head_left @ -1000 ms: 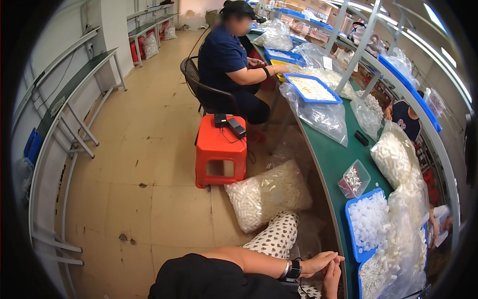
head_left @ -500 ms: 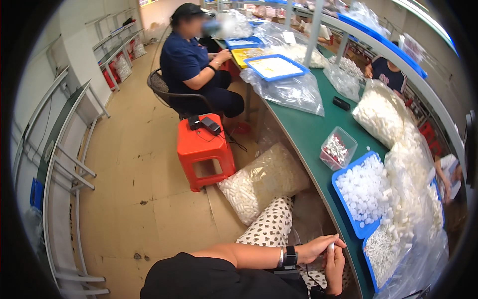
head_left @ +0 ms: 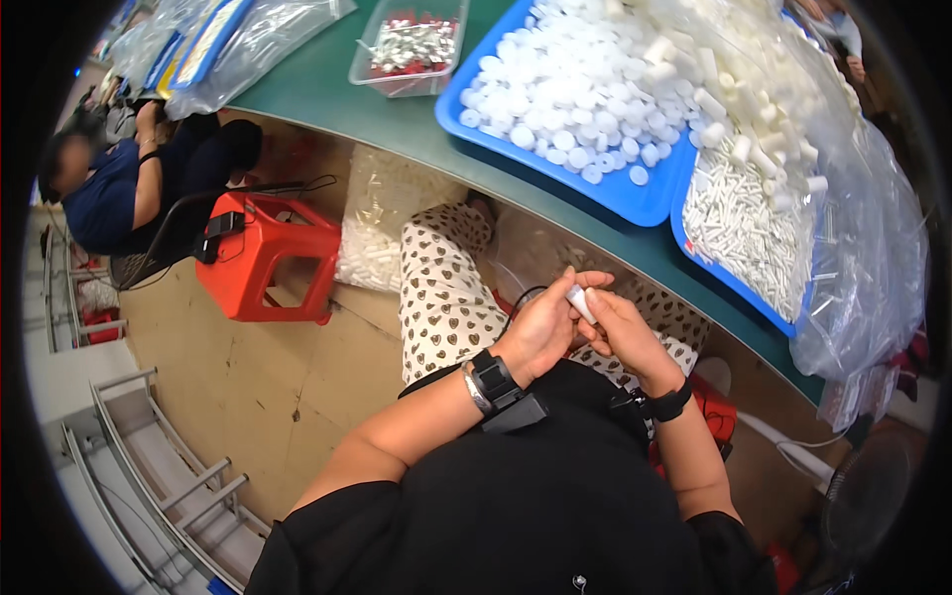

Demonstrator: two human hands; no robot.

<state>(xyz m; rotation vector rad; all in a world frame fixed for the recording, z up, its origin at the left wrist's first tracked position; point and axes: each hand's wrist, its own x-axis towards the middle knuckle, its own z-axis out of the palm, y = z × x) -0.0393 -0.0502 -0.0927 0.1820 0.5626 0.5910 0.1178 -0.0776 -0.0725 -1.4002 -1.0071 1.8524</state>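
Observation:
Above my lap, in front of the table edge, both hands meet around a small white plastic cylinder [head_left: 581, 304]. My left hand [head_left: 540, 335] has its fingers curled about the cylinder's upper end. Thumb and fingers of my right hand [head_left: 627, 339] pinch it from the other side. Part of the cylinder is covered by fingers. Beyond the hands, a blue tray [head_left: 650, 203] on the table holds many round white caps [head_left: 585, 99]. A smaller blue tray [head_left: 790, 325] beside it is filled with thin white and silvery pins [head_left: 739, 223].
The green table [head_left: 307, 79] carries a clear plastic box [head_left: 451, 81] of metal and red parts. A large clear bag [head_left: 863, 268] of white cylinders lies over the trays' right side. A red stool [head_left: 263, 263] and a seated co-worker [head_left: 104, 198] are at left. A fan [head_left: 868, 491] stands at lower right.
My view has swung down and to the right, bringing the hands and trays nearer the middle. Both hands stay together on the white cylinder.

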